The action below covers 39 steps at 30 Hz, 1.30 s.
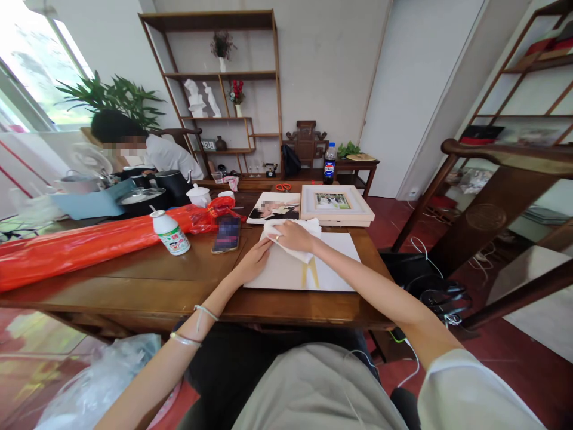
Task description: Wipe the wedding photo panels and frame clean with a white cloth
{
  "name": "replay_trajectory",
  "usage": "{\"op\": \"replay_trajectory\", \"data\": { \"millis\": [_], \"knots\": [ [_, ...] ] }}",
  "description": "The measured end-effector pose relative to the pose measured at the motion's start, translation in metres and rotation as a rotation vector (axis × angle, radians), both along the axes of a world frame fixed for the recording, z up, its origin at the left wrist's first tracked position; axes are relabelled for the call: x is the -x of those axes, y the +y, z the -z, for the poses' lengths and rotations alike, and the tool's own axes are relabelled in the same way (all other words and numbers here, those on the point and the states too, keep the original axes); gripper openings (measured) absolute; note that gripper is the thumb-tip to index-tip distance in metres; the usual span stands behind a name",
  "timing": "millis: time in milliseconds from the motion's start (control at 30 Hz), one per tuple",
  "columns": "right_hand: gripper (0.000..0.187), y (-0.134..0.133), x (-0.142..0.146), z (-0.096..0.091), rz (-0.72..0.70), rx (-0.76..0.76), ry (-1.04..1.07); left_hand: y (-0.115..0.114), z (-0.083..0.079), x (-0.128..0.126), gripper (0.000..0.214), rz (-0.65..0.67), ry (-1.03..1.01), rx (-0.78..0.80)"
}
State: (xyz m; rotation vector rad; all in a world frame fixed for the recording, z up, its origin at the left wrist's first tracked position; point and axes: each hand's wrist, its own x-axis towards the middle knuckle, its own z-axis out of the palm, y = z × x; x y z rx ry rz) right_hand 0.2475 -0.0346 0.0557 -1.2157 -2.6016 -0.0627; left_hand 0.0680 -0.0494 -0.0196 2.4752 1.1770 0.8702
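A white board with two yellowish strips lies flat near the table's front edge. Across its far part is a crumpled white cloth. My right hand, with a ring on one finger, presses down on this cloth and grips it; part of the cloth is hidden beneath the palm. My left hand rests flat at the board's left edge, fingers stretched toward the cloth. Just beyond the cloth are a photo print and a white frame with a picture in it.
Left on the wooden table are a phone, a white bottle and a long red plastic-wrapped bundle. Orange-handled scissors and a cola bottle stand farther back. Another person sits at far left; a chair is at right.
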Motion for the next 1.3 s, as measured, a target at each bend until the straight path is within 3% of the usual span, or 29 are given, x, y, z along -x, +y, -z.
{"op": "replay_trajectory", "data": {
  "millis": [133, 300, 433, 600, 767, 900, 1033, 1167, 1300],
  "knots": [
    [0.04, 0.018, 0.017, 0.002, -0.112, 0.039, 0.076, -0.002, -0.002, 0.0, 0.044, -0.017, 0.031, -0.003],
    [0.04, 0.024, 0.014, -0.001, -0.119, 0.019, 0.019, -0.001, -0.003, 0.0, 0.046, -0.016, 0.044, -0.008],
    [0.037, 0.02, -0.015, -0.002, -0.107, 0.046, 0.0, 0.0, 0.001, 0.002, 0.049, -0.042, 0.048, 0.027],
    [0.042, 0.006, -0.073, 0.002, -0.016, 0.102, 0.071, 0.0, 0.002, 0.004, 0.05, -0.047, 0.053, 0.038],
    [0.038, -0.017, -0.128, 0.005, 0.024, 0.028, -0.007, -0.001, 0.001, 0.003, 0.049, -0.047, 0.054, 0.037],
    [0.027, -0.045, -0.153, 0.003, 0.049, -0.025, -0.062, -0.001, 0.001, 0.002, 0.05, -0.048, 0.059, 0.038],
    [0.014, -0.093, -0.152, -0.007, 0.033, 0.036, -0.094, -0.001, 0.001, 0.002, 0.051, -0.048, 0.055, 0.04],
    [0.019, -0.146, -0.14, -0.021, -0.078, 0.174, -0.129, -0.001, 0.003, 0.002, 0.049, -0.044, 0.038, 0.027],
    [0.016, -0.154, -0.132, -0.03, -0.121, 0.278, -0.121, 0.0, 0.004, 0.002, 0.049, -0.042, 0.034, 0.025]
  ]
}}
